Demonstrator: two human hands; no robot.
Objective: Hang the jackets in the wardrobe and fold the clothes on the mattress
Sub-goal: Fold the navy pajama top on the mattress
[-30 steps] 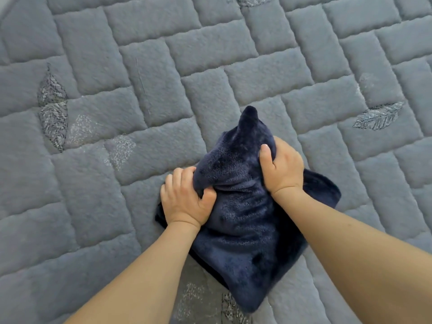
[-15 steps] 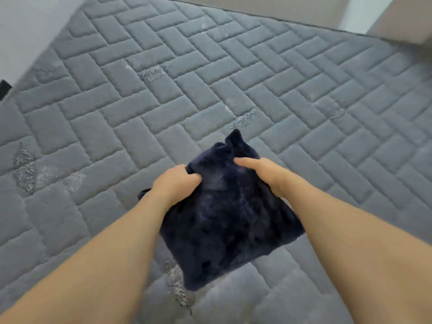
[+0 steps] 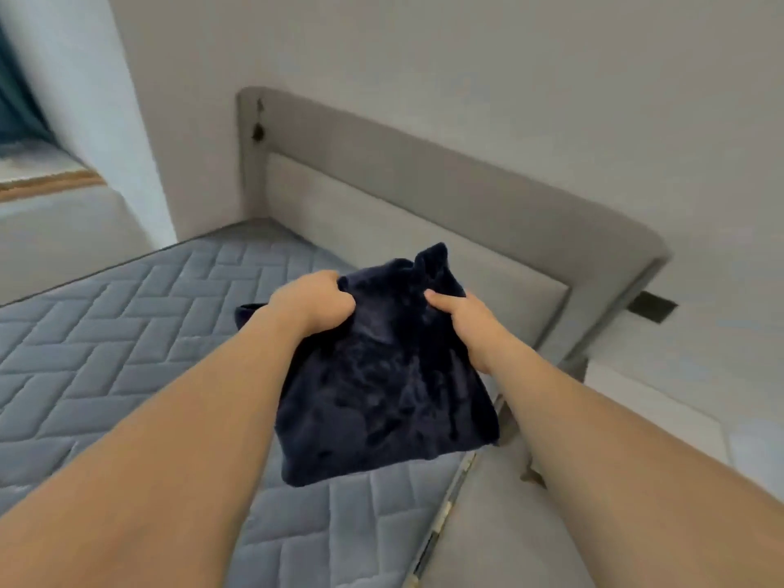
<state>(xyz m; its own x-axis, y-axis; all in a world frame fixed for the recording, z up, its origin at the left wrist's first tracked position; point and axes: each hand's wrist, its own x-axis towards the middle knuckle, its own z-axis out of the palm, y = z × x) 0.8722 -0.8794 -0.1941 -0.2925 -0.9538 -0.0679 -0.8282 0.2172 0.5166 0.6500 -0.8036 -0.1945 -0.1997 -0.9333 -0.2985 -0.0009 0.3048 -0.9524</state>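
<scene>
A folded dark navy fleece garment [image 3: 382,388] hangs in the air above the grey quilted mattress [image 3: 106,333]. My left hand [image 3: 314,301] grips its upper left edge with curled fingers. At the upper right edge my right hand [image 3: 458,314] grips it too, thumb on top. The garment's lower part hangs free over the mattress's right edge. No jackets or wardrobe are in view.
A grey padded headboard [image 3: 424,193] rises behind the mattress. The bed frame's grey side rail [image 3: 509,524] runs along the lower right. A white wall stands behind, with a dark socket [image 3: 651,306] at right and a window ledge [image 3: 46,184] at far left.
Both hands have lifted the folded garment off the mattress and carried it toward the headboard and the right edge of the bed. The view has swung up from the mattress.
</scene>
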